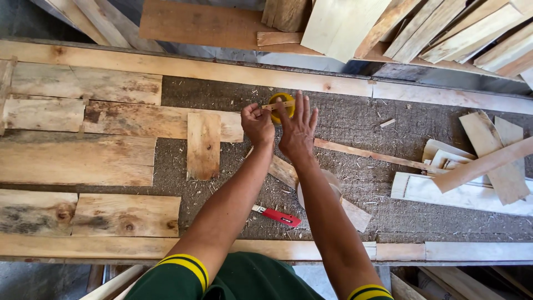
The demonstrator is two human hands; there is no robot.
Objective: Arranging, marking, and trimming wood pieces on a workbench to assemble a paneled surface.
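Observation:
Both hands meet over the middle of a sawdust-strewn workbench [355, 125]. My left hand [257, 123] pinches the end of a thin wooden strip [279, 104]. My right hand [297, 129] lies with fingers spread over a yellow round object [276, 115], most of which is hidden under the fingers. The strip crosses over the yellow object between the two hands. A short upright plank [203, 145] lies just left of my left hand.
Rough pallet planks [78, 158] cover the bench's left half. A red-handled tool [277, 216] lies near the front edge beneath my arms. Pale offcuts [472, 166] are piled at the right. More boards [388, 28] lean beyond the bench's far rail.

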